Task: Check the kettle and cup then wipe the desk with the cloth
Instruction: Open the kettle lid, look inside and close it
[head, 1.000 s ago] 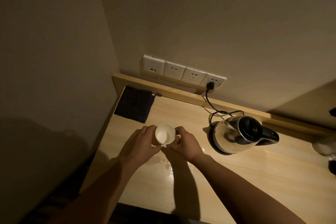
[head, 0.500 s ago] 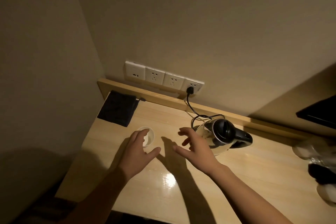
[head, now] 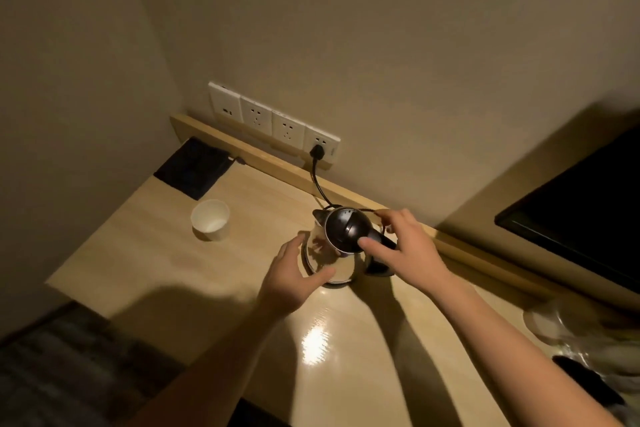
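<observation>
While the steel kettle [head: 332,253] stands upright on the wooden desk [head: 221,253] near the back ledge, your right hand [head: 405,250] curls over its black handle with the thumb pressing at the lid's edge, and your left hand [head: 291,277] rests spread open against the kettle's lower side, gripping nothing. The white cup [head: 210,219] sits empty and upright well to the left, apart from both hands, and the dark cloth [head: 194,166] lies flat in the far left corner below the wall sockets [head: 273,121].
</observation>
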{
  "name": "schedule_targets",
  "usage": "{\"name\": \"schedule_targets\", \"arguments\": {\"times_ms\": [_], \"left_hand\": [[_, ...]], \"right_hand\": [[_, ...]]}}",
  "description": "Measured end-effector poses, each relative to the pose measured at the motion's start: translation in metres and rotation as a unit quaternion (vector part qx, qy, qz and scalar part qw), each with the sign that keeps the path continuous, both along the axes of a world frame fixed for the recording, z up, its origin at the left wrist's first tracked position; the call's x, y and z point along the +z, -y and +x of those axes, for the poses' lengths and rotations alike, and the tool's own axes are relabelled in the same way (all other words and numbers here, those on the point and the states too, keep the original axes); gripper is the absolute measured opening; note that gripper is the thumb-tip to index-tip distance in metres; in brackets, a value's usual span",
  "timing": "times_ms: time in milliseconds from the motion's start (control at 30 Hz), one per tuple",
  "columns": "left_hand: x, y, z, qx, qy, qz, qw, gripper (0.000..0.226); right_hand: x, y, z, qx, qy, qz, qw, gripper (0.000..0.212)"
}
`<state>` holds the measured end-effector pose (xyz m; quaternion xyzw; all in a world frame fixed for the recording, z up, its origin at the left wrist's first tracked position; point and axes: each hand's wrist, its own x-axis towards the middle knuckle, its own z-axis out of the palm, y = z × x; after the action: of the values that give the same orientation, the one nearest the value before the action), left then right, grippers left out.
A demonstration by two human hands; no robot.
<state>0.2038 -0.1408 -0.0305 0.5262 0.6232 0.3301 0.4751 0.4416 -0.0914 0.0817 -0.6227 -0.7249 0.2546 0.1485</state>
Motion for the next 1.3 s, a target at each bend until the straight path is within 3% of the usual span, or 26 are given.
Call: {"name": "schedule_targets", "arguments": {"times_ms": [67, 200, 600, 800, 1033, 1300], "left_hand": [[0.000, 0.002, 0.020, 0.011, 0.051, 0.002, 0.999, 0.060], [0.001, 0.005, 0.044, 0.083, 0.117, 0.013, 0.990, 0.061], [-0.005, 0.000, 0.054, 0.091, 0.099, 0.031, 0.990, 0.066], [0.000, 0.001, 0.038, 0.096, 0.118, 0.009, 0.988, 0.074], [0.025, 0.021, 0.009, 0.184, 0.158, 0.023, 0.970, 0.081], [0.055, 0.038, -0.045, 0.196, 0.185, 0.010, 0.963, 0.073]], "right_hand": [[-0.012, -0.001, 0.011, 0.012, -0.047, -0.033, 0.998, 0.066], [-0.033, 0.002, 0.019, 0.029, -0.137, -0.051, 0.989, 0.056], [-0.064, 0.002, 0.007, -0.054, -0.263, -0.037, 0.963, 0.067], [-0.050, 0.002, -0.010, -0.048, -0.281, -0.005, 0.958, 0.062], [-0.031, 0.002, -0.039, -0.023, -0.283, -0.007, 0.959, 0.062], [-0.021, 0.008, -0.098, -0.003, -0.260, -0.018, 0.966, 0.061]]}}
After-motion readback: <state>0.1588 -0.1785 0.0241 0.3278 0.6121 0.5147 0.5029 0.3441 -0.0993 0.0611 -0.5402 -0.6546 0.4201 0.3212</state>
